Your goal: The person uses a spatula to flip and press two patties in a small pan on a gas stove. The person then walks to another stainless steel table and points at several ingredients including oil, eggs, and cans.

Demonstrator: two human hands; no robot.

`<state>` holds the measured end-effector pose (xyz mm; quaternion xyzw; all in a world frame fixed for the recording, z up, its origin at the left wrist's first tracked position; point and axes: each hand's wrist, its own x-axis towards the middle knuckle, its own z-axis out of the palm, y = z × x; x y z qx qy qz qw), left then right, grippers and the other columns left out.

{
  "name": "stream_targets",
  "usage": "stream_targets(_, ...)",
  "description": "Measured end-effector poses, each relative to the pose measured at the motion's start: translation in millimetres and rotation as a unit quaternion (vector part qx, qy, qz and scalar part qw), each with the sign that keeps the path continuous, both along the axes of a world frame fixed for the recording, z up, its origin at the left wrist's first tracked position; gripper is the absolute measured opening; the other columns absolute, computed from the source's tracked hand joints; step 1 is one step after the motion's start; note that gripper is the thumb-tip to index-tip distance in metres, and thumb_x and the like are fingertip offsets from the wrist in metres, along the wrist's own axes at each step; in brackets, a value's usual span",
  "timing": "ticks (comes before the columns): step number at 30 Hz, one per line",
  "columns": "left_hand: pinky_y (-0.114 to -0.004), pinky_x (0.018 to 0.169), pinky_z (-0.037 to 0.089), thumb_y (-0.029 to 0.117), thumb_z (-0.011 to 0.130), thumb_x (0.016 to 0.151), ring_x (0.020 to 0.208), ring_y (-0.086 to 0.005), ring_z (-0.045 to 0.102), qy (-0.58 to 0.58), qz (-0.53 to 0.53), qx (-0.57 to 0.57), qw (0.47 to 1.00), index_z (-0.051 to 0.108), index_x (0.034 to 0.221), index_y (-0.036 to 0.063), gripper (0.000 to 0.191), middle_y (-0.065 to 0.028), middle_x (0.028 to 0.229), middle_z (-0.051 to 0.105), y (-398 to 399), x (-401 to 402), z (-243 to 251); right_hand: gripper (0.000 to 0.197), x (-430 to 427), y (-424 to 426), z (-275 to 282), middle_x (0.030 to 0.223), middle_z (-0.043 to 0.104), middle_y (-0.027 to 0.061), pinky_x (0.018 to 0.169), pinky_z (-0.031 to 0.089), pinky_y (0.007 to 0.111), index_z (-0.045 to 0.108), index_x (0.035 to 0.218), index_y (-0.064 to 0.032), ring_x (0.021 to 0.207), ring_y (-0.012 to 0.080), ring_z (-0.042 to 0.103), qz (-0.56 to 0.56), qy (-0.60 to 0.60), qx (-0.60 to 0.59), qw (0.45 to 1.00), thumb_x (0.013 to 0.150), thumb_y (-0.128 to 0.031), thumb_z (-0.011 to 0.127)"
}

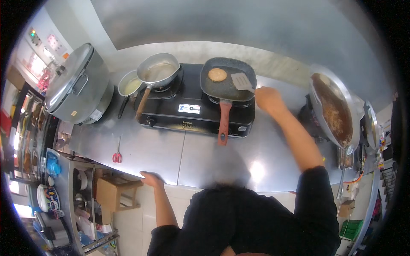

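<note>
A slotted spatula (241,82) with a pale blade is gripped in my right hand (268,98), beside the right side of a dark square frying pan (221,92). Its blade is over the pan, to the right of a round browned patty (217,75); the two are apart. The pan sits on the right burner of a black Rinnai two-burner gas stove (195,120), its reddish handle pointing towards me. My left hand (152,180) rests at the front edge of the steel counter (205,160), its fingers partly hidden. Red-handled scissors (118,153) lie on the counter nearby.
A metal saucepan (160,68) with a wooden handle occupies the left burner. Beside it stands a smaller pan (129,84) holding pale liquid. A large lidded metal pot (81,92) is far left. At right, a wide pan (334,108) contains brown liquid. A stool (112,194) stands below.
</note>
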<state>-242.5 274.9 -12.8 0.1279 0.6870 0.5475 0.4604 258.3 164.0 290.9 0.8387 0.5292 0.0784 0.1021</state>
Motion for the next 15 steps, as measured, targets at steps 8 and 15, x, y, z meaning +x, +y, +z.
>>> stream_targets(8, -0.041, 0.107, 0.035, 0.043, 0.043, 0.097, 0.129, -0.0354, 0.041, 0.012, 0.007, 0.022, 1.0, 0.02, 0.142, -0.009, 0.073, -0.0265, 0.145, 0.033, -5, 9, 10, 0.02, -9, -1, 5, 0.087, 0.069, 0.0174, 0.069, 0.055, 0.042, 0.07, 0.083, -0.0031, 0.081, 0.0334, 0.069, -0.026, 0.023, -0.022, 0.999, 0.084, -0.01, 0.051)
stream_targets(15, -0.041, 0.108, 0.034, 0.043, 0.043, 0.097, 0.129, -0.0348, 0.041, 0.026, 0.002, 0.018, 0.999, 0.02, 0.143, -0.0083, 0.073, -0.0258, 0.145, 0.033, -5, 7, 8, 0.02, -11, 1, 4, 0.09, 0.069, 0.0168, 0.069, 0.056, 0.042, 0.07, 0.084, -0.0034, 0.083, 0.0321, 0.069, -0.021, 0.033, -0.027, 0.999, 0.085, -0.01, 0.051)
